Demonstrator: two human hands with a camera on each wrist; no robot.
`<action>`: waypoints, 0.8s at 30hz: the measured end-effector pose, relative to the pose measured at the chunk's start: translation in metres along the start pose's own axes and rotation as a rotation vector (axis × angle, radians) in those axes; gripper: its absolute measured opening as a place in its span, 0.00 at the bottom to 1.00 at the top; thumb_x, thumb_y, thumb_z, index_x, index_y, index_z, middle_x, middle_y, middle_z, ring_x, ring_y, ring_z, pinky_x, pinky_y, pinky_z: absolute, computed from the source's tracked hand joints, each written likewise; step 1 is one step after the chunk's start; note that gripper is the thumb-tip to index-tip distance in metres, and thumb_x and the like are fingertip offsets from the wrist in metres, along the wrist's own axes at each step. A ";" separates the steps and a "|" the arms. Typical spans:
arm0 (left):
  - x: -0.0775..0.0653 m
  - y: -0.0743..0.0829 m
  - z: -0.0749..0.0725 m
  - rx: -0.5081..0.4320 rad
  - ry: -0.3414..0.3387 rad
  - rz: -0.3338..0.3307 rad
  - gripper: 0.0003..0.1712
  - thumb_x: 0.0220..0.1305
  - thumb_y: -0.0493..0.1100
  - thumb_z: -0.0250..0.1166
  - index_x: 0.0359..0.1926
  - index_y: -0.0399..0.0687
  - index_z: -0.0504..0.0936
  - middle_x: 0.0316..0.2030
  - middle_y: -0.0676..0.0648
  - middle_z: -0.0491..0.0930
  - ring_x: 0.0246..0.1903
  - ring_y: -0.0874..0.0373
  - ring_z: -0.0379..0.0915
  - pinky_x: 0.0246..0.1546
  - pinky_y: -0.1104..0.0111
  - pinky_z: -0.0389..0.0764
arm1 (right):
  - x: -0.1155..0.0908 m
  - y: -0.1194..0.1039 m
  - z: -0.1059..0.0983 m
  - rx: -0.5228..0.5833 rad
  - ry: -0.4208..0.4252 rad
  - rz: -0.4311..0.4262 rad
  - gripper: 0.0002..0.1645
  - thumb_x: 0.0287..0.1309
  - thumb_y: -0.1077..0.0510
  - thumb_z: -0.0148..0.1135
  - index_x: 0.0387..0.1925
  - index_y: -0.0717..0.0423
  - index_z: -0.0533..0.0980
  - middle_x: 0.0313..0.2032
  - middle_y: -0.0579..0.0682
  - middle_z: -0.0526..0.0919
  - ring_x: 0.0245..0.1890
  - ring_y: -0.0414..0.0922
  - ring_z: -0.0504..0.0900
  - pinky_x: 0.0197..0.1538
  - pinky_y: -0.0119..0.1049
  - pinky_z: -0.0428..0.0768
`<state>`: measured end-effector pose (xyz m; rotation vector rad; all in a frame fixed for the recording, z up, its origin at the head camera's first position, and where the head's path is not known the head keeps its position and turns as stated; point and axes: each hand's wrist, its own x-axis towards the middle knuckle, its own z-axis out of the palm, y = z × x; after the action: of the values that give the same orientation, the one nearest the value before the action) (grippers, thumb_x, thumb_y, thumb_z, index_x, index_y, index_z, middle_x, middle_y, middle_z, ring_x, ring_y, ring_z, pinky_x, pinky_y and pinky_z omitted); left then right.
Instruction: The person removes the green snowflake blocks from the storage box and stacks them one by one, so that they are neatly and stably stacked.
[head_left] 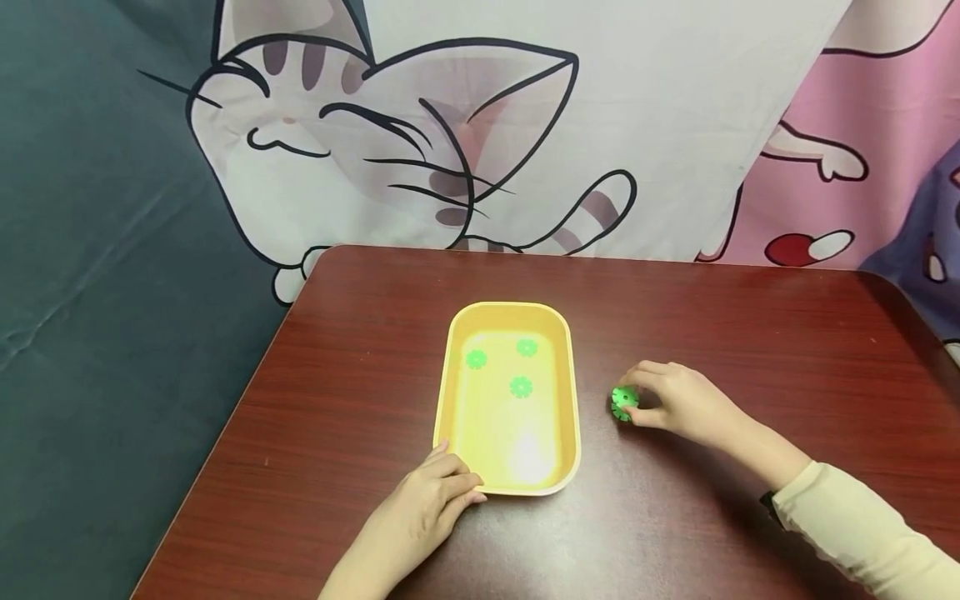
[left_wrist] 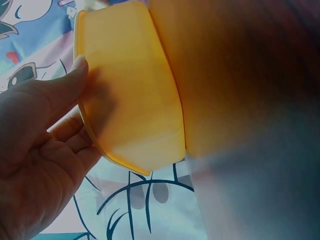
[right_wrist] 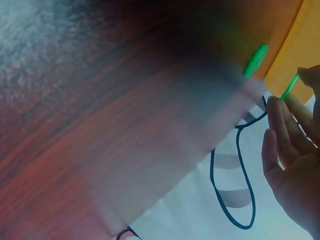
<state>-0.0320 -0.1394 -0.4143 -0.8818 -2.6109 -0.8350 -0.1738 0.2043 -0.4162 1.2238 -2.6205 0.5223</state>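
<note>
With my left hand [head_left: 431, 496] I grip the near-left corner of a yellow tray [head_left: 573, 400]. In the left wrist view the thumb lies at the rim of the tray [left_wrist: 135, 75] and the fingers reach to its edge below. Three flat green notched discs [head_left: 521, 387] lie apart inside the tray, toward its far half. To the right of the tray, my right hand [head_left: 678, 400] pinches a green disc [right_wrist: 290, 87] by its edges between thumb and fingers. Another green disc [right_wrist: 256, 60] shows on the table in the right wrist view, close to the held one.
The tray stands on a dark red-brown wooden table [head_left: 360, 350]. Behind its far edge hangs a cloth [head_left: 675, 100] printed with cartoon cats. Dark grey-green fabric [head_left: 112, 250] is on the left side.
</note>
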 end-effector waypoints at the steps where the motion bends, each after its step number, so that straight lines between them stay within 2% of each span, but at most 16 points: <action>1: 0.000 0.000 0.000 -0.002 0.004 0.005 0.03 0.57 0.41 0.66 0.28 0.50 0.83 0.28 0.59 0.73 0.31 0.74 0.71 0.60 0.55 0.72 | -0.001 0.001 0.001 -0.001 -0.003 -0.007 0.15 0.37 0.56 0.73 0.32 0.47 0.79 0.30 0.35 0.77 0.28 0.36 0.75 0.29 0.33 0.79; 6: 0.001 0.000 0.000 -0.010 0.010 0.015 0.02 0.56 0.39 0.67 0.28 0.50 0.82 0.28 0.58 0.72 0.31 0.74 0.71 0.60 0.54 0.73 | -0.004 0.006 0.009 -0.021 -0.011 -0.043 0.16 0.37 0.56 0.73 0.33 0.48 0.80 0.31 0.36 0.78 0.29 0.35 0.75 0.31 0.35 0.80; 16: 0.001 0.000 0.000 -0.007 0.003 0.009 0.02 0.57 0.40 0.66 0.28 0.51 0.82 0.28 0.58 0.72 0.32 0.74 0.71 0.60 0.54 0.72 | -0.010 0.009 0.017 -0.031 -0.015 -0.041 0.16 0.38 0.54 0.73 0.34 0.48 0.80 0.32 0.36 0.78 0.30 0.34 0.74 0.32 0.33 0.80; 24: 0.001 -0.001 0.001 0.003 0.010 0.015 0.02 0.57 0.40 0.66 0.28 0.51 0.82 0.28 0.58 0.72 0.31 0.73 0.71 0.60 0.54 0.73 | -0.010 0.010 0.021 -0.058 -0.001 -0.026 0.15 0.39 0.52 0.73 0.31 0.49 0.78 0.28 0.37 0.75 0.27 0.35 0.73 0.29 0.33 0.79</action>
<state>-0.0335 -0.1392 -0.4147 -0.8936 -2.5930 -0.8293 -0.1757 0.2091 -0.4416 1.2392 -2.5978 0.4374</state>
